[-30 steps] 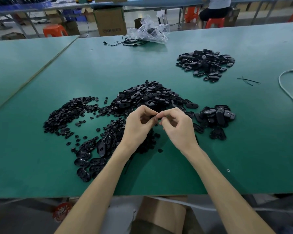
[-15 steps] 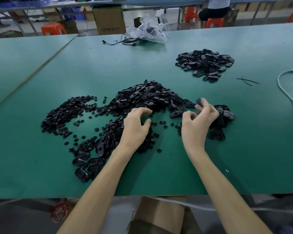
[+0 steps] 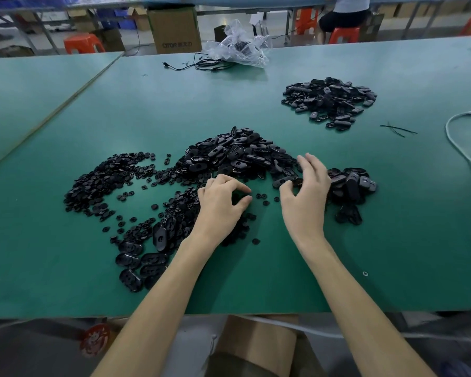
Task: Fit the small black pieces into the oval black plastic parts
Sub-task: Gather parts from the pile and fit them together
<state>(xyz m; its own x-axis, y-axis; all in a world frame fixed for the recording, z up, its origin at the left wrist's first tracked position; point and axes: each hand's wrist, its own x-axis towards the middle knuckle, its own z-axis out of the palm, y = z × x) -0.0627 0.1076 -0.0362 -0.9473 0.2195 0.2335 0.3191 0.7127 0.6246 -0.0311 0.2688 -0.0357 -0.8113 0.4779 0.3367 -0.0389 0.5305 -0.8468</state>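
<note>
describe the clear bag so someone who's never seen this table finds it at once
Start at the green table and go to its far edge, past the black piles. The bag lies crumpled there, thin black cables trailing from its left side. It is the only clear, shiny thing on the table.

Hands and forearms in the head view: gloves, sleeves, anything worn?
Nothing worn in view: left hand and right hand ungloved, no rings seen. Both left forearm and right forearm bare to the bottom edge, no sleeve, watch or strap.
</note>
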